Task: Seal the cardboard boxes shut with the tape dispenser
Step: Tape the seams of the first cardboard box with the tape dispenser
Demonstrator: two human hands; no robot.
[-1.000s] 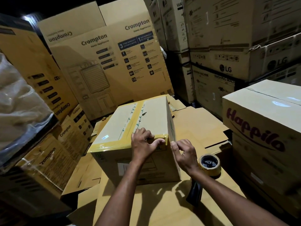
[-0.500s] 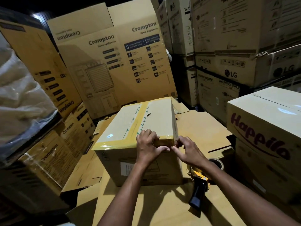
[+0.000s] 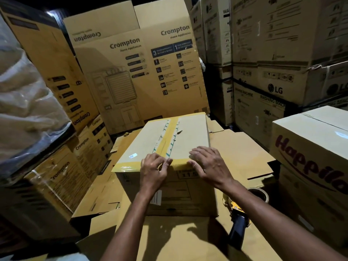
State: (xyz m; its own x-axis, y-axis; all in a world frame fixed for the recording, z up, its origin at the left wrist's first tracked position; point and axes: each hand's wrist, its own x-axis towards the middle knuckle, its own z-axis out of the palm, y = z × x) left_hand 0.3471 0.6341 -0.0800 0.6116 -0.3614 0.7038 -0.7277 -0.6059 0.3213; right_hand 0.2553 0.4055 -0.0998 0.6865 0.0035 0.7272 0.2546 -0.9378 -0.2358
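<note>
The box (image 3: 190, 136) stood on flattened cardboard (image 3: 243, 146) that served as the worktop. Bare cardboard lay open to its right and in front of it, except where the tape dispenser (image 3: 237, 223) lay near the box's front right corner. Further right, a printed box (image 3: 308, 140) walled off that side. Tall cartons (image 3: 131, 76) stood close behind. Stacked cartons (image 3: 273, 53) closed the right rear. A plastic-wrapped bundle (image 3: 24, 110) blocked the left. The far part of the box top lay uncovered.

Left hand (image 3: 152, 172) pinches tape (image 3: 128, 166); right hand (image 3: 211, 166) presses box (image 3: 192, 136).
</note>
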